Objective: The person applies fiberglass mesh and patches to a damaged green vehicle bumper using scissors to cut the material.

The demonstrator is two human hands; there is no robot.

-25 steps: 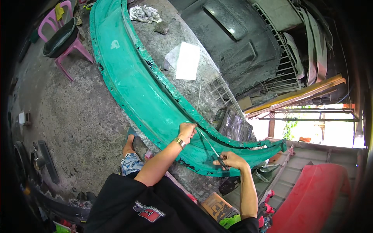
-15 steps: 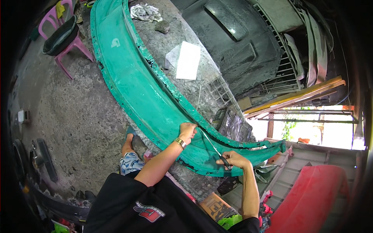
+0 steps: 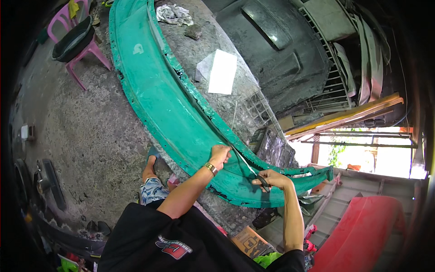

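Observation:
A long curved panel (image 3: 167, 109), painted green with chipped dark edges, stretches from the upper left to the right in front of me. My right hand (image 3: 272, 179) is wrapped round the black handle of a long thin metal tool (image 3: 248, 165). Its pale shaft slants up and left across the panel, along the groove by the raised far edge. Close to the shaft's far end, my left hand (image 3: 220, 155) is closed in a fist over the panel. Whether its fingers pinch the shaft's end or something else is hidden.
Past the panel, a white sheet (image 3: 222, 72), a crumpled cloth (image 3: 174, 15) and a stone-like lump (image 3: 193, 31) lie on a grey surface. A pink chair (image 3: 81, 56) carries a dark basin. A red panel (image 3: 362, 231) is at lower right, near a cardboard box (image 3: 248, 241).
My right hand has shifted slightly up along the panel, bringing the tool's handle a little closer to my left hand. The whole view has shifted slightly.

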